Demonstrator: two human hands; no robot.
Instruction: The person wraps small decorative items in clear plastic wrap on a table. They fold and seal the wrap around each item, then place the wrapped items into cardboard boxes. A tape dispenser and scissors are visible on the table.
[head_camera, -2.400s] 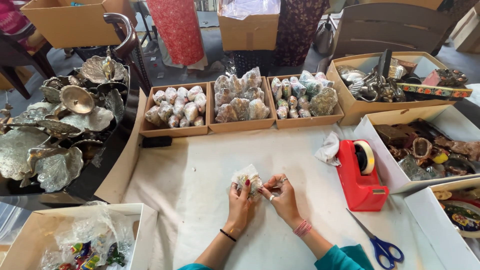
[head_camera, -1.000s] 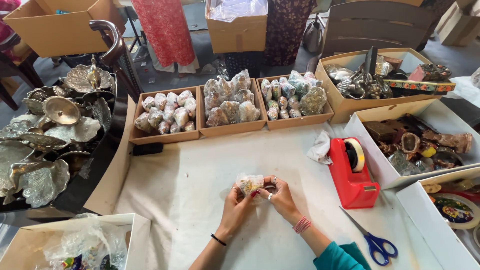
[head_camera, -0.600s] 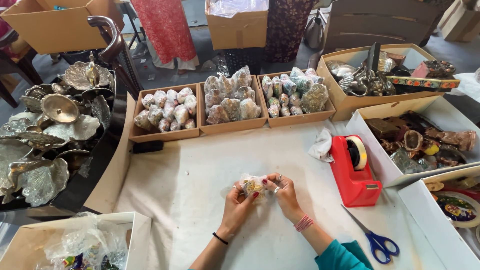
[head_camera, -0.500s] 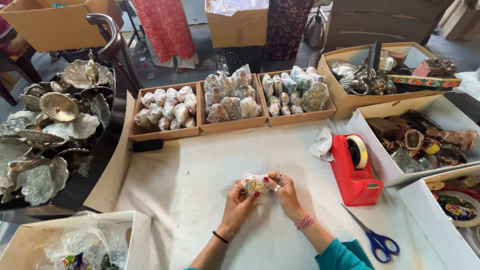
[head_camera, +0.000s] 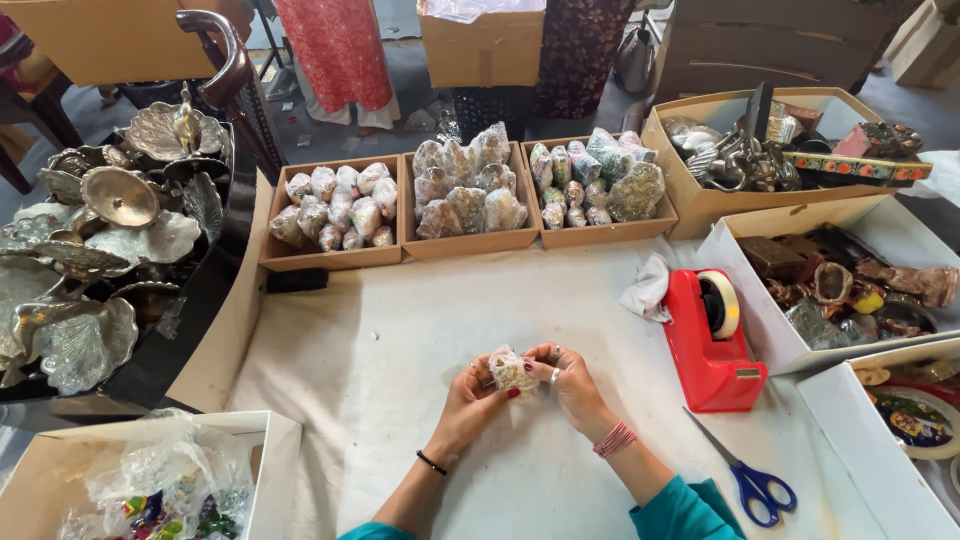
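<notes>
A craft packing workshop: trays of wrapped pieces (head_camera: 468, 190), tape dispenser (head_camera: 710, 340), brassware (head_camera: 95, 250).

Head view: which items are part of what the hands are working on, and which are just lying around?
In hand:
- small plastic-wrapped bundle, held by left hand and right hand

Lying about:
- red tape dispenser
- blue-handled scissors
- three trays of wrapped pieces
- brass shell dishes
- crumpled white cloth

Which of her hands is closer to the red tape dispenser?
Right. The right hand is just left of the tape dispenser; the left hand is farther left, beyond it.
</notes>
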